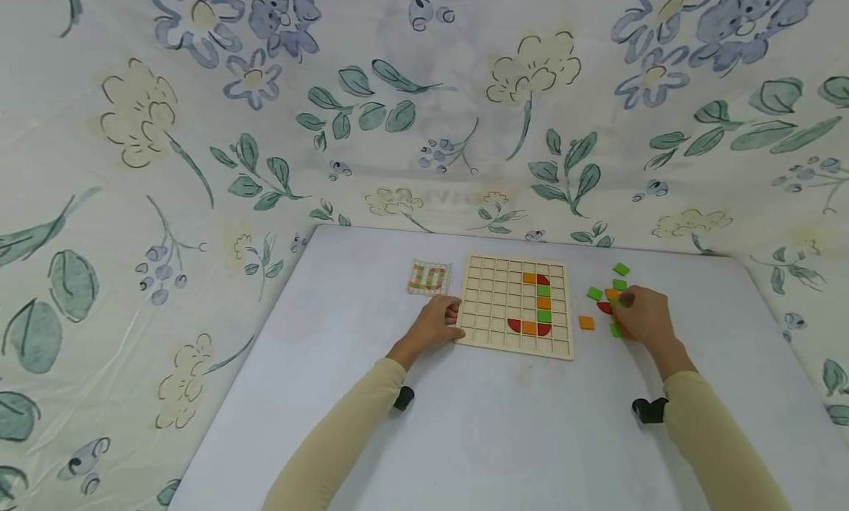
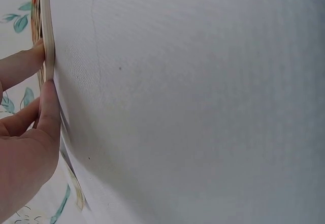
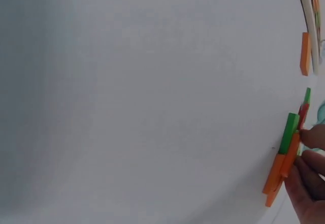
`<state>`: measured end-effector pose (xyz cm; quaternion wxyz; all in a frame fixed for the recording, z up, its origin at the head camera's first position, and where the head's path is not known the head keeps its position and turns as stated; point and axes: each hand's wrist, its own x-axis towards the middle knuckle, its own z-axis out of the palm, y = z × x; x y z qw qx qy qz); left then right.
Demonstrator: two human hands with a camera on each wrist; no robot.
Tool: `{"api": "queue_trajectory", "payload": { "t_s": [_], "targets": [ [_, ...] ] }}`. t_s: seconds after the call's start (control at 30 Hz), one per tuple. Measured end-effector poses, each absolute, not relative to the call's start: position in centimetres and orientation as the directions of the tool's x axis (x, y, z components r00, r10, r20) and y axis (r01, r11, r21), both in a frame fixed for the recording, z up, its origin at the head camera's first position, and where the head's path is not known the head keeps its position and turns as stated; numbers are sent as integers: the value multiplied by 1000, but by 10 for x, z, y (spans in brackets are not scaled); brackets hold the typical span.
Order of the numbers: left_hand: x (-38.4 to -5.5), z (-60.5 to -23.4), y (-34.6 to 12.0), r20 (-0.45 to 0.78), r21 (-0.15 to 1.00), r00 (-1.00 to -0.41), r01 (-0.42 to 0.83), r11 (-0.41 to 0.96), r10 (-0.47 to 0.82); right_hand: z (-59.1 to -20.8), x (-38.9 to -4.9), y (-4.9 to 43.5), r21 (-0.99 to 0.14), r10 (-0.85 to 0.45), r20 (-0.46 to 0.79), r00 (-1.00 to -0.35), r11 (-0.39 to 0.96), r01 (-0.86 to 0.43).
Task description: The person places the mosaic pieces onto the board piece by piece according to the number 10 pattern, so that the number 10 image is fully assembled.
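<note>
A square wooden grid board (image 1: 487,304) lies on the table. Orange and green square tiles and red quarter-round tiles form a hooked line in its cells, among them a green tile (image 1: 544,316) and a red tile (image 1: 514,324). My left hand (image 1: 434,323) grips the board's left edge near the front corner, thumb and fingers against the rim (image 2: 49,41). At the right, my right hand (image 1: 643,315) bends over a loose heap of tiles, its fingertips pinching a green tile (image 1: 615,300) that is mostly hidden. An orange tile (image 3: 290,155) lies close by those fingers.
A small patterned card (image 1: 429,278) lies left of the board. Loose around the heap are an orange tile (image 1: 587,323), a green tile (image 1: 621,269) and another green tile (image 1: 594,293). Flower-patterned cloth (image 1: 464,127) rises behind the white table (image 1: 491,437).
</note>
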<state>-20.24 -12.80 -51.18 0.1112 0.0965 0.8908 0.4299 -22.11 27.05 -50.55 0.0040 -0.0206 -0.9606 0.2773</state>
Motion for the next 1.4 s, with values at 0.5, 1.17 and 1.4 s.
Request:
{"api": "queue_trajectory", "payload": {
  "t_s": [0.5, 1.17, 1.4],
  "targets": [
    [-203, -510, -127, -125, 777, -958, 66, 626, 257, -505, -225, 264, -539, 85, -32, -996, 837, 89],
    [-202, -509, -126, -119, 790, -958, 68, 610, 261, -503, -228, 153, -630, -404, 124, -906, 674, -387],
    [-201, -509, -127, -122, 792, -958, 62, 607, 258, -508, -233, 132, -646, -457, 119, -881, 639, -418]
  ]
}}
